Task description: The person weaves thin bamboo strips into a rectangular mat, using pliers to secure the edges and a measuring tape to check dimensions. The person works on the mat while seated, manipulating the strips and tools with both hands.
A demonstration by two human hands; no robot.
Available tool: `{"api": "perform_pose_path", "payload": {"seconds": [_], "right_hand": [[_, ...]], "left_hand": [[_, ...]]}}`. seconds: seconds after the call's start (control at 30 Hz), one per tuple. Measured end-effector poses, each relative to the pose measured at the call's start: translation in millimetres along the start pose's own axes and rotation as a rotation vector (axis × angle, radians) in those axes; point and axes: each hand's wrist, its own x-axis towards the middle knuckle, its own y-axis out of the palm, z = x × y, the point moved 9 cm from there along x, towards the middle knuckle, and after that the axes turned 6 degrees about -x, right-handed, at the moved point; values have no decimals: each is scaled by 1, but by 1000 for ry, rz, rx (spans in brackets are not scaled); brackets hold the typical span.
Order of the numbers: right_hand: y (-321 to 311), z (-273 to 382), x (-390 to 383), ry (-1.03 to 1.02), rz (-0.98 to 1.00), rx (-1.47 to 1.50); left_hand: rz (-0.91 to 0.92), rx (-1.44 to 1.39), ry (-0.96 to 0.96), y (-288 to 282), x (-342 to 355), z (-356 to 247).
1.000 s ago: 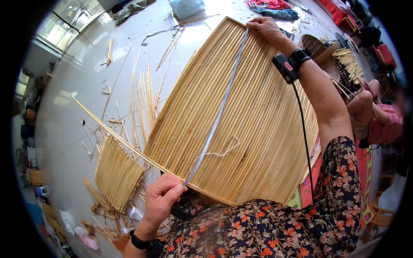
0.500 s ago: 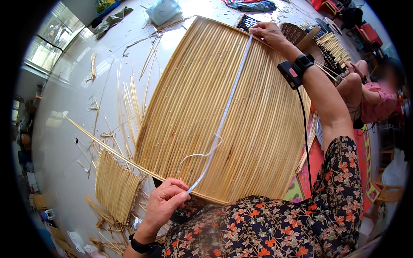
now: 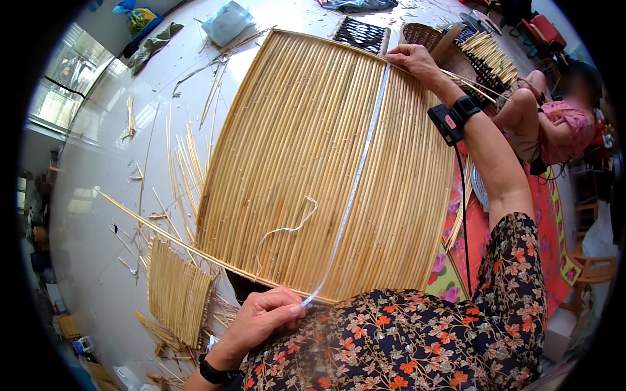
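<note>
A large panel of pale reed-like sticks (image 3: 287, 137) laid side by side, edged with a thin rim, rests across my lap. A soft pale-blue measuring tape (image 3: 358, 169) runs over it from far edge to near edge, bowing a little near me. At the far edge my right hand (image 3: 415, 61) pinches the tape's end against the rim. My left hand (image 3: 274, 313), fingers closed, pinches the tape at the near edge. A thin white string (image 3: 287, 228) lies loosely curved on the sticks. One long thin strip (image 3: 143, 220) extends leftward from the panel's near corner.
Left of me a smaller stick panel (image 3: 176, 293) lies on the tiled floor, with loose sticks (image 3: 186, 156) scattered nearby. At right, a person (image 3: 554, 127) sits beside a bundle of short sticks (image 3: 489, 55). A woven basket (image 3: 417, 34) and a blue-white bag (image 3: 227, 23) are farther off.
The tape has shifted right across the panel and lies straighter up its length. Both hands have moved slightly right with it. The white string lies apart from the tape, farther left.
</note>
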Motion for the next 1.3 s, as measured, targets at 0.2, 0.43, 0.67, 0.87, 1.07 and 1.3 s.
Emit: {"api": "perform_pose_path", "payload": {"seconds": [0.2, 0.43, 0.67, 0.87, 1.07, 1.3], "right_hand": [[-2, 2, -4, -24, -34, -6], [-1, -8, -11, 11, 47, -23], [-15, -33, -19, -16, 90, -237], [-18, -35, -39, 132, 33, -28], [-10, -49, 9, 128, 8, 87], [8, -35, 44, 212, -39, 52]], "left_hand": [[29, 4, -18, 2, 4, 7], [-33, 37, -72, -10, 13, 17], [-8, 96, -89, -12, 20, 19], [-109, 1, -39, -10, 11, 10], [-252, -81, 209, -61, 29, -7], [-387, -144, 282, -144, 24, -46]]}}
